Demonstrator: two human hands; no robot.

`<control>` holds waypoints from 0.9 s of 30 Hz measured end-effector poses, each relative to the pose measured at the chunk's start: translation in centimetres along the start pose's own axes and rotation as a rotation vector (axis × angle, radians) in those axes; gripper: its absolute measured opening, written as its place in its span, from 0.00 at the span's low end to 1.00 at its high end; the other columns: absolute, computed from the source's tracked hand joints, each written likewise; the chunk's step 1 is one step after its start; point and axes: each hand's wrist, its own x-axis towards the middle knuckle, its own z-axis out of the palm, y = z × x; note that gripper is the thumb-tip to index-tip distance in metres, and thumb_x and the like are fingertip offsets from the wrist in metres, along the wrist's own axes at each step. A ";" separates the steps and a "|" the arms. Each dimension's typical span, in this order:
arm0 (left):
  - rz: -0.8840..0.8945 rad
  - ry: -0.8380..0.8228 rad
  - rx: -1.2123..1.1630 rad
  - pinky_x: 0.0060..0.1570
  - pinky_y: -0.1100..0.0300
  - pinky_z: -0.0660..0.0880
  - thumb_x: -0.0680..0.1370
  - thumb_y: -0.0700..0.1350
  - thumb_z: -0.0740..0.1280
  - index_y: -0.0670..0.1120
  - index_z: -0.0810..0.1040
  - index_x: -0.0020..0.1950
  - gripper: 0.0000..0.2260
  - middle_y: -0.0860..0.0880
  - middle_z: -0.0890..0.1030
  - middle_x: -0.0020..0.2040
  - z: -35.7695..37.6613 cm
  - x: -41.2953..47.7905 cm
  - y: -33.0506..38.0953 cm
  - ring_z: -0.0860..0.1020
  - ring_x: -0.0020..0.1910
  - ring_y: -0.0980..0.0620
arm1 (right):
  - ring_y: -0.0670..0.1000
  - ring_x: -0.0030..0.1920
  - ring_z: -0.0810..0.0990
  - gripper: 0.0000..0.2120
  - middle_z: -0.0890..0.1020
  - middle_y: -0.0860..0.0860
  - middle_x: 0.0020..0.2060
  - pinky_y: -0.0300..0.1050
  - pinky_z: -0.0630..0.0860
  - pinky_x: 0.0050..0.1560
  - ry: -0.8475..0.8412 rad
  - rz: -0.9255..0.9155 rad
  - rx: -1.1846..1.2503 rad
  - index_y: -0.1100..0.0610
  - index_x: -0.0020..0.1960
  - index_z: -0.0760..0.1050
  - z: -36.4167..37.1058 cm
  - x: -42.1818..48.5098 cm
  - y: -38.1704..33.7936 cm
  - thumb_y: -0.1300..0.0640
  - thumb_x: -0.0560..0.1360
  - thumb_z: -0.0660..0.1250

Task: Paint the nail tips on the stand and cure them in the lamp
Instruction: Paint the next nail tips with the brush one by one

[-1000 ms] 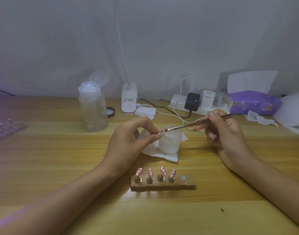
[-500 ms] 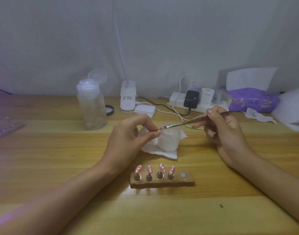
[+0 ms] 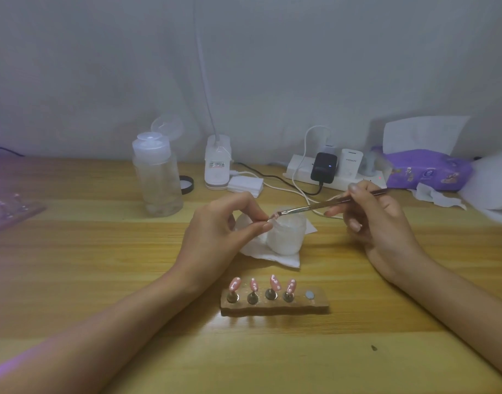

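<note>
A nail tip (image 3: 274,216), pinched by the left hand (image 3: 215,230), is touched from three o'clock by a brush (image 3: 315,206) gripped in the right hand (image 3: 380,223).

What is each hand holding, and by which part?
Left hand pinches a pink nail tip between thumb and forefinger, its held end hidden; right hand grips the brush at mid-handle.

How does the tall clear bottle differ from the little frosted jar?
The bottle is taller and slimmer; the jar is squat. The bottle stands on the bare table at back left; the jar sits nearer, on a white tissue. Both are translucent and upright.
</note>
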 end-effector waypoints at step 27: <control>-0.009 -0.002 -0.010 0.37 0.53 0.72 0.73 0.51 0.76 0.56 0.80 0.38 0.07 0.62 0.83 0.41 0.0 -0.1 0.1 0.68 0.32 0.57 | 0.44 0.25 0.69 0.10 0.86 0.55 0.35 0.32 0.62 0.24 -0.020 -0.060 0.022 0.53 0.40 0.72 -0.3 0.0 0.0 0.51 0.79 0.63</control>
